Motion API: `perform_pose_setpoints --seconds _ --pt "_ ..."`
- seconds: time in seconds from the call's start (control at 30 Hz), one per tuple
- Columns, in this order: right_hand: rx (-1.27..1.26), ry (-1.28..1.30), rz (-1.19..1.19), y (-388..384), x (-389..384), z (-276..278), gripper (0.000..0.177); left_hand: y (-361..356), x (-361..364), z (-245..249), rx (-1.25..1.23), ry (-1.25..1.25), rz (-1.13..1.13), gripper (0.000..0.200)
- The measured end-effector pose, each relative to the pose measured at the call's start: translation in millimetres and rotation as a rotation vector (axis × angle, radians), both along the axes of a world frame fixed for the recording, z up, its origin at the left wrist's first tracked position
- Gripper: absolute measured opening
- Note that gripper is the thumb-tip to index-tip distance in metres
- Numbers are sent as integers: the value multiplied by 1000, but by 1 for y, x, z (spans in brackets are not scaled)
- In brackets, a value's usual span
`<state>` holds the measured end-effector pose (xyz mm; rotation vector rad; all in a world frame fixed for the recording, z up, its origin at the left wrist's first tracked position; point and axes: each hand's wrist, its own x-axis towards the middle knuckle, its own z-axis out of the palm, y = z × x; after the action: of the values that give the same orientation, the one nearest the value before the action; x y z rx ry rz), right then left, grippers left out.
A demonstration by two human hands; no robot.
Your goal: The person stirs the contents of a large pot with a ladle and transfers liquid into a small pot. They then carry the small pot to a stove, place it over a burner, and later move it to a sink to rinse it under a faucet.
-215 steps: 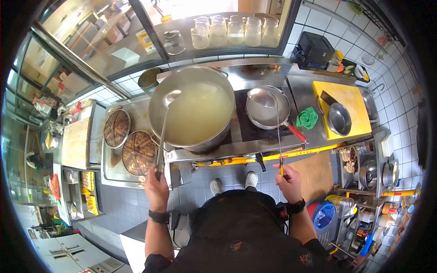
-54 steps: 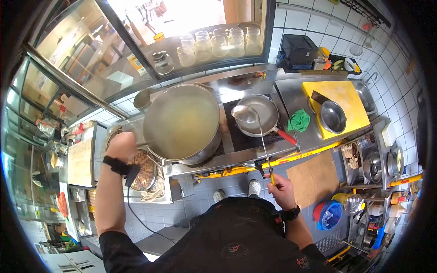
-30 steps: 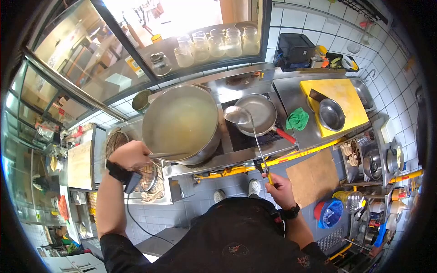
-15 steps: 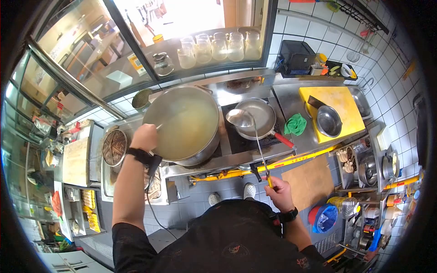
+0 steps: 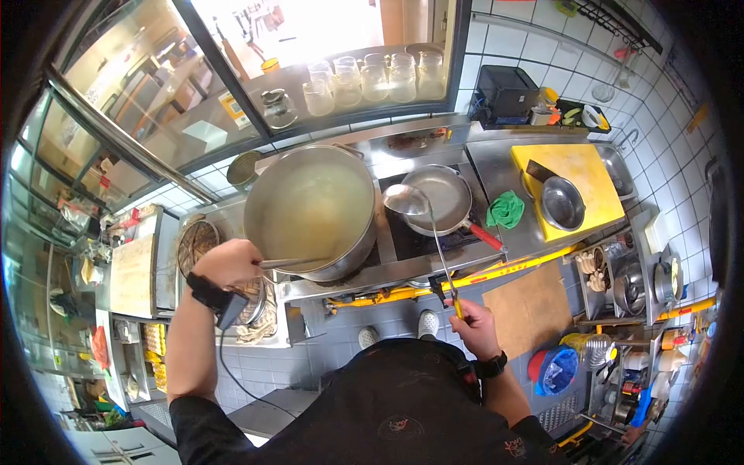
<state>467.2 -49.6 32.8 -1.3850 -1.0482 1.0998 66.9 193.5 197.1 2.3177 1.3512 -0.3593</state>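
My left hand (image 5: 229, 265) is closed around the end of a long metal handle (image 5: 298, 262) at the near left side of the large stockpot (image 5: 366, 225). The handle slants over the rim into the cloudy pale broth (image 5: 318, 198), and its far end cannot be made out. My right hand (image 5: 474, 324) grips the yellow end of a ladle (image 5: 407, 200) in front of the stove. The ladle's steel bowl hangs over the left edge of a grey frying pan (image 5: 440, 198) with a red handle.
Right of the pan lie a green cloth (image 5: 505, 209) and a yellow cutting board (image 5: 593, 186) bearing a metal bowl (image 5: 562, 203) and a cleaver (image 5: 540, 171). A round strainer basket (image 5: 199, 246) stands left of the pot. A yellow pipe (image 5: 511, 267) runs along the stove front.
My left hand has moved toward me and slightly left, and the metal handle has swung lower, across the pot's near side. My right hand and the ladle have hardly moved.
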Motion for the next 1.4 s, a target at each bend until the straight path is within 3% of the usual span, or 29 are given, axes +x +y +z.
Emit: perform_pose_setpoints --seconds 0.13,0.23,0.47,0.57,0.93,1.0,1.07,1.1,1.2,1.3,1.4 --pt "-41 -15 -5 1 0 6 29 9 -18 15 45 298 122 22" --pt "-27 3 -2 0 -1 8 29 21 -32 -1 352 346 136 16" --pt "-20 -19 -17 -6 1 3 29 59 -7 -75 500 130 221 17" --pt "-2 -22 -26 -10 2 1 29 56 19 -91 423 55 239 15" --pt "-40 -61 12 -9 4 -7 31 -3 21 -26 23 -161 -11 15" --pt "-11 -77 20 -6 4 -8 31 -7 11 -3 19 -136 -29 17" --pt "18 -95 28 -3 5 -6 31 -8 6 22 8 210 64 23" --pt "1 -89 33 -1 6 -5 30 -5 -1 22 8 210 68 23" --pt "-16 -81 32 2 6 -1 28 6 -21 12 150 299 144 20" --pt "-13 -69 15 2 5 3 28 20 -27 -11 461 316 116 11" --pt "-10 -32 1 1 4 3 27 40 -10 -34 427 302 200 16"
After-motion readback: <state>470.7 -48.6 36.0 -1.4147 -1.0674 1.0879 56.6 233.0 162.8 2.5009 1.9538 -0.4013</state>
